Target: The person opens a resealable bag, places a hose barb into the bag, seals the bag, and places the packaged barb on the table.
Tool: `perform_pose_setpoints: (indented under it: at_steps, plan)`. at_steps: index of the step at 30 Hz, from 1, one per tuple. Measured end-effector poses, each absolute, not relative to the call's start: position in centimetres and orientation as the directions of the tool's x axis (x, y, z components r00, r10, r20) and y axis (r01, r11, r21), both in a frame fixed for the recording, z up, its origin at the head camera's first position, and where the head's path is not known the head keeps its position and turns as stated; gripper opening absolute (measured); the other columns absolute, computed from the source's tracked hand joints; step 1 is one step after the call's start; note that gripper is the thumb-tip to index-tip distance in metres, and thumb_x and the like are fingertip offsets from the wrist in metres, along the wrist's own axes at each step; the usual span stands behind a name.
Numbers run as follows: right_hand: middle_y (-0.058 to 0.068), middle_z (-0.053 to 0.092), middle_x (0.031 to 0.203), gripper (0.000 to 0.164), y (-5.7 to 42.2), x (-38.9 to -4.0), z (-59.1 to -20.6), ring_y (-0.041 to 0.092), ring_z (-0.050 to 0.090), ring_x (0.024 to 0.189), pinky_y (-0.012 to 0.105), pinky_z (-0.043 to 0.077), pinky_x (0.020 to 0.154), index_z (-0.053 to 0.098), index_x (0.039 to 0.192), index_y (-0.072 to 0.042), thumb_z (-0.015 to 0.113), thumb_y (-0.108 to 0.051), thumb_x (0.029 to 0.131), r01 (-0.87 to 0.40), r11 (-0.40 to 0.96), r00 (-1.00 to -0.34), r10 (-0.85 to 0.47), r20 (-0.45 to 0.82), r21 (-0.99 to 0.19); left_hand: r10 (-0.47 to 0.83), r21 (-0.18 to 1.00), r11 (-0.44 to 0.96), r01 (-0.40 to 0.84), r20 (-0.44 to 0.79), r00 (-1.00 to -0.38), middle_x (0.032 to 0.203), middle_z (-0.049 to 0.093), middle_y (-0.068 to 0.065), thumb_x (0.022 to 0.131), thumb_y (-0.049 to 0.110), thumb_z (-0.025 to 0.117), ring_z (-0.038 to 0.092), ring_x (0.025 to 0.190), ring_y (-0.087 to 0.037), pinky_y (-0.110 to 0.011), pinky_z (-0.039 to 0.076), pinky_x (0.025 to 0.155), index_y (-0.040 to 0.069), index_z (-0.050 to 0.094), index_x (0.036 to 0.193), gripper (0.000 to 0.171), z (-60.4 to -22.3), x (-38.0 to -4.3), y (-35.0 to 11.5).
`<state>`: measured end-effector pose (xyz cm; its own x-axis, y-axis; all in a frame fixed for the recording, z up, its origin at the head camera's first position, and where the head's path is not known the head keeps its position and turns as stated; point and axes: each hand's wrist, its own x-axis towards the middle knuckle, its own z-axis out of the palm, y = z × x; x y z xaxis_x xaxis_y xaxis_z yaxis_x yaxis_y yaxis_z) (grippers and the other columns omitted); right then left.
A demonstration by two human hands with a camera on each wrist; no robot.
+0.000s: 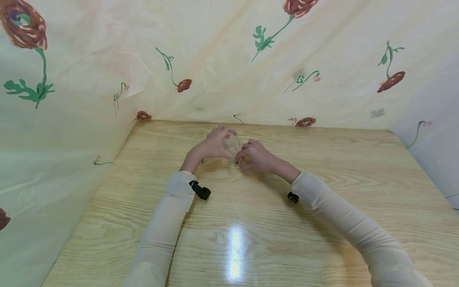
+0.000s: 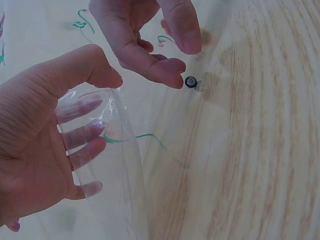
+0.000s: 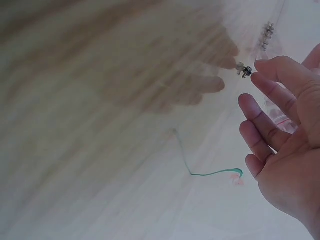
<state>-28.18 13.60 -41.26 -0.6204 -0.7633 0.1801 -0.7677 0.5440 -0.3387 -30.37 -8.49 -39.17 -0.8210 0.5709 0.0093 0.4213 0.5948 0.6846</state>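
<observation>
My left hand [image 1: 216, 144] holds a clear plastic bag [image 2: 117, 150], whose film spreads in front of several of its fingers in the left wrist view. To its right is my right hand [image 1: 256, 157], palm and loosely bent fingers showing in the right wrist view. Just beyond that hand's fingertips, a small black-and-silver metal piece [image 2: 191, 81] sits low over the wooden tabletop. In the left wrist view a gap shows between the right hand's two nearest digits, with the piece outside it. Its exact kind is too small to tell.
Several more small metal pieces [image 3: 267, 36] lie near the bag, close to the left wrist. Behind the wooden table [image 1: 229, 207] hangs a pale flowered sheet [image 1: 222, 59], which also covers the left side. A bright light reflection falls on the front of the tabletop.
</observation>
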Motion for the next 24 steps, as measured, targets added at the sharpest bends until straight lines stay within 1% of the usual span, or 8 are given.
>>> perform_pose_setpoints:
  at_steps: [5,10,19,24]
  plan:
    - [0.009,0.071,0.091,0.015,13.57,-28.04,-41.14,0.026,0.049,0.090,0.051,0.036,0.088,0.078,0.098,-0.010,0.078,-0.011,0.083,-0.761,0.548,-0.625,-0.763,0.165,-0.347,0.572,0.681,0.596,0.425,0.011,-0.820,0.146,0.039,-0.021,0.077,0.015,0.075,0.040,0.128,-0.032,-0.058,0.029,0.107,0.008,0.046,0.142,0.071,-39.15,-30.29,-8.49]
    - [0.008,0.071,0.090,0.015,13.55,-27.89,-41.03,0.026,0.050,0.091,0.050,0.036,0.088,0.078,0.099,-0.010,0.078,-0.012,0.084,-0.762,0.554,-0.626,-0.763,0.160,-0.337,0.573,0.674,0.599,0.432,0.015,-0.819,0.144,0.040,-0.019,0.077,0.016,0.075,0.040,0.126,-0.031,-0.056,0.029,0.106,0.009,0.046,0.142,0.071,-39.25,-30.29,-8.47]
    - [0.007,0.070,0.091,0.012,13.55,-27.75,-40.88,0.025,0.049,0.093,0.051,0.036,0.090,0.078,0.094,-0.012,0.080,-0.013,0.082,-0.751,0.566,-0.636,-0.758,0.142,-0.338,0.566,0.682,0.598,0.421,0.011,-0.824,0.143,0.040,-0.018,0.077,0.015,0.075,0.040,0.125,-0.030,-0.056,0.027,0.106,0.010,0.046,0.142,0.071,-39.01,-30.09,-8.41]
    - [0.006,0.071,0.092,0.010,13.43,-27.70,-40.86,0.025,0.049,0.092,0.050,0.037,0.089,0.078,0.091,-0.013,0.081,-0.013,0.081,-0.748,0.572,-0.639,-0.758,0.132,-0.335,0.567,0.689,0.593,0.417,0.011,-0.824,0.144,0.040,-0.019,0.077,0.014,0.075,0.040,0.126,-0.030,-0.055,0.030,0.106,0.009,0.046,0.143,0.072,-38.94,-30.06,-8.45]
